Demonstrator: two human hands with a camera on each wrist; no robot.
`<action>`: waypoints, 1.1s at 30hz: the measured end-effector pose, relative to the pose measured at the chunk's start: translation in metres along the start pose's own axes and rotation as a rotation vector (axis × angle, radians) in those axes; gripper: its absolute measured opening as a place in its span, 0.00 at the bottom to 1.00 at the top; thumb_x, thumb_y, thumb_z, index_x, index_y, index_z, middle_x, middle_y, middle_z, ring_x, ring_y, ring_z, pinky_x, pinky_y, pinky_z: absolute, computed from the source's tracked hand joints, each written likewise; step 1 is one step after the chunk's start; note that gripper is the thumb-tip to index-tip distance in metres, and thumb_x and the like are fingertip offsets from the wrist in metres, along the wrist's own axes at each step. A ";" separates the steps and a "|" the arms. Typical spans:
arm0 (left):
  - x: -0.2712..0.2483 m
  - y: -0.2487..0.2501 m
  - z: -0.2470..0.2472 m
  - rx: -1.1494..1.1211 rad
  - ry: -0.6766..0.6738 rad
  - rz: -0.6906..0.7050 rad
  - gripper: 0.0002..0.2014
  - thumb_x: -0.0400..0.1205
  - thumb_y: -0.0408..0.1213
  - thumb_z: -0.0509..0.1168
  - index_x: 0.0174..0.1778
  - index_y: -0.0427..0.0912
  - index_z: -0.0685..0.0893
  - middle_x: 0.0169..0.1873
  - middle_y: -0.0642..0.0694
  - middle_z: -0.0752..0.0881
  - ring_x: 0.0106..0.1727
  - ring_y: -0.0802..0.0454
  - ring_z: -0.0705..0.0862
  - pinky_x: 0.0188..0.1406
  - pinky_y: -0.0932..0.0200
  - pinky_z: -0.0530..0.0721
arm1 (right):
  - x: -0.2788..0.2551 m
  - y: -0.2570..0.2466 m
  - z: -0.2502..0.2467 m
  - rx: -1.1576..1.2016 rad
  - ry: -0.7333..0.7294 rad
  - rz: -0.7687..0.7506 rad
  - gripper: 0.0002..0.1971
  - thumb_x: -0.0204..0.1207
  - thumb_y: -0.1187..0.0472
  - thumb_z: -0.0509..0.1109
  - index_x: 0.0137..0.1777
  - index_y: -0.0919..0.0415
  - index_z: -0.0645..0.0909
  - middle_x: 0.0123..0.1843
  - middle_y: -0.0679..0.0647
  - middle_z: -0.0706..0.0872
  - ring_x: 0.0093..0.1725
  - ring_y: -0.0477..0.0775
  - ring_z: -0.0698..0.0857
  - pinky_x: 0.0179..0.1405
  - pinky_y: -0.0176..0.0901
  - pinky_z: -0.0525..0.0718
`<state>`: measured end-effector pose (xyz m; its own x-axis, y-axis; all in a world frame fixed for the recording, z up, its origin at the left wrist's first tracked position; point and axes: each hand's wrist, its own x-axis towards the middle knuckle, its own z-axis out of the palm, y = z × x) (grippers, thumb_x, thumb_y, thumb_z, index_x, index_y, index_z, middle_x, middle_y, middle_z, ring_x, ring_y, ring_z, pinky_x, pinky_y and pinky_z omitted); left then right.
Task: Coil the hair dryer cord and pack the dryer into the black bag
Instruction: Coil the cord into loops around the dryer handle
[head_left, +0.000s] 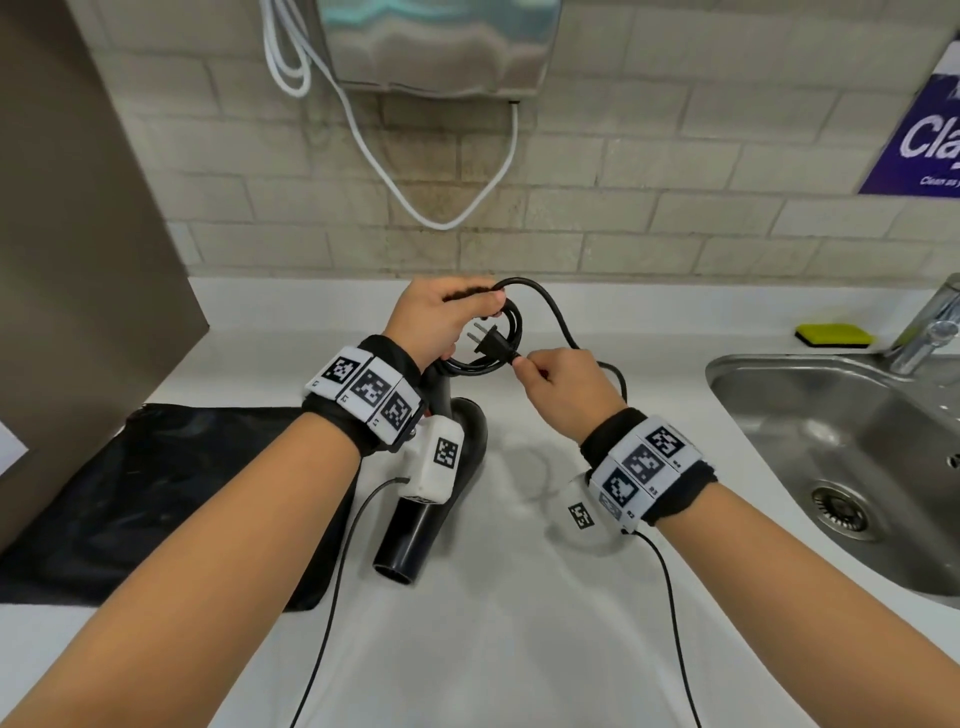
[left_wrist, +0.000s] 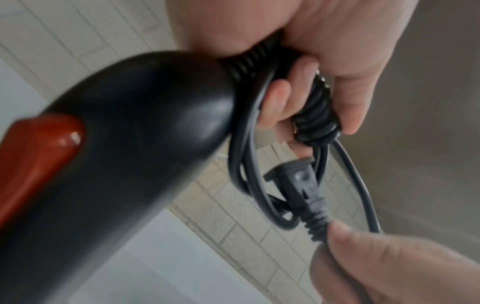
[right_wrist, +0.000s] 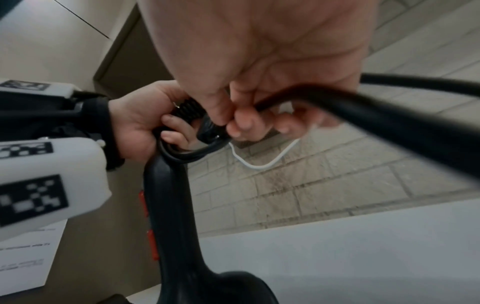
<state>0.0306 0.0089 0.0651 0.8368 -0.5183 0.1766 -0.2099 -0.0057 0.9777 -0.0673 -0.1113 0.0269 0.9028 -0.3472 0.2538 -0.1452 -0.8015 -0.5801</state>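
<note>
The left hand (head_left: 434, 322) has its fingers (left_wrist: 278, 98) curled round several smooth, round loops of the black cord (head_left: 545, 306), with the thumb pressed over the ribbed strain relief at the end of the hair dryer (head_left: 447, 467) handle. The dryer hangs below that fist, a glossy black plastic body with its tube-shaped nozzle pointing down toward the counter (head_left: 519, 623); in the left wrist view a shiny red switch (left_wrist: 39, 154) sits on the handle. The wrist camera housing covers the middle of the dryer in the head view.

Just right of those fingers, the right hand (head_left: 561, 384) pinches the cord between thumb and fingertips, right behind the plug (head_left: 491, 343), at its ridged rubber collar. The plug is a flat black block with two metal prongs pointing toward the left hand, and it lies inside the ring of loops. A free arc of cord rises past the left fingers and curves down behind the right hand, where it is hidden.

Left of the hands and nearer the person, the black bag (head_left: 156, 499) lies flat on the counter, soft matte fabric, partly covered by the left forearm. Well right of the fingers are a brushed steel sink (head_left: 831, 415), cut off by the frame edge, and a yellow sponge (head_left: 834, 335). Both wrist views are blurred.
</note>
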 end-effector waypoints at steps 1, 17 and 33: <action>0.000 0.000 0.001 -0.004 0.000 0.000 0.08 0.77 0.36 0.71 0.51 0.43 0.87 0.39 0.41 0.88 0.13 0.60 0.65 0.14 0.68 0.64 | 0.000 -0.004 -0.001 -0.014 0.032 -0.005 0.25 0.81 0.56 0.59 0.20 0.53 0.63 0.19 0.49 0.67 0.22 0.48 0.66 0.24 0.41 0.64; 0.001 0.004 0.008 -0.068 -0.061 -0.015 0.08 0.78 0.36 0.69 0.51 0.51 0.86 0.41 0.44 0.87 0.23 0.54 0.71 0.21 0.67 0.73 | 0.027 -0.027 0.004 0.374 0.313 0.098 0.10 0.81 0.61 0.60 0.46 0.66 0.80 0.31 0.51 0.77 0.27 0.52 0.77 0.25 0.35 0.75; 0.009 0.004 -0.004 -0.045 -0.129 -0.059 0.05 0.78 0.32 0.69 0.44 0.46 0.87 0.26 0.57 0.85 0.18 0.59 0.64 0.17 0.69 0.69 | 0.041 -0.032 -0.049 0.294 0.218 0.050 0.19 0.83 0.54 0.55 0.73 0.58 0.69 0.65 0.59 0.81 0.60 0.54 0.80 0.58 0.36 0.72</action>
<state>0.0390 0.0073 0.0708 0.7745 -0.6237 0.1055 -0.1370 -0.0026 0.9906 -0.0456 -0.1239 0.0934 0.7852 -0.5037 0.3602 -0.0359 -0.6177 -0.7856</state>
